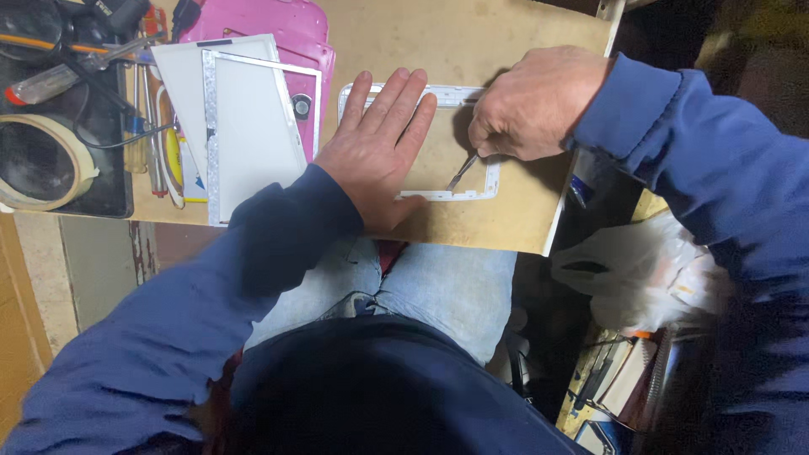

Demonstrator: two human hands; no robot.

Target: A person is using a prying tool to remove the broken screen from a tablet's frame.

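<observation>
Frame: thin white rectangular plastic bezel frame [438,195], lying flat on the brown board surface [472,38], near its front-right part; middle is open, board shows thru.
Handling (est.): looks v. light, narrow rails, prob. flexes and could snap if twisted; likely slides on the smooth board unless pressed down. Best held flat by palm over a rail or pinched at corners, not mid-rail.
Left hands: left hand [377,152] spread wide open, fingers straight, palm down on frame's left side, pinning it; grips nothing.
Right hands: right hand [533,103] curled closed w/ fingertips pinched on slim metal tweezers [462,173]; tips angled down-left, at inner edge of frame's right rail nr bottom corner; contact can't tell for sure.
Just beside, left: white flat rectangular panel w/ silvery edge strip [249,126], overlapping a pink plastic tablet-style case [291,25].
Far left: black tray [109,194] holding a roll of beige tape [38,160], screwdrivers [50,80], cables.
Below board: person's lap in light jeans [447,286], dark blue sleeves.
Right, lower: white crumpled plastic bag [640,270], well apart from frame.
</observation>
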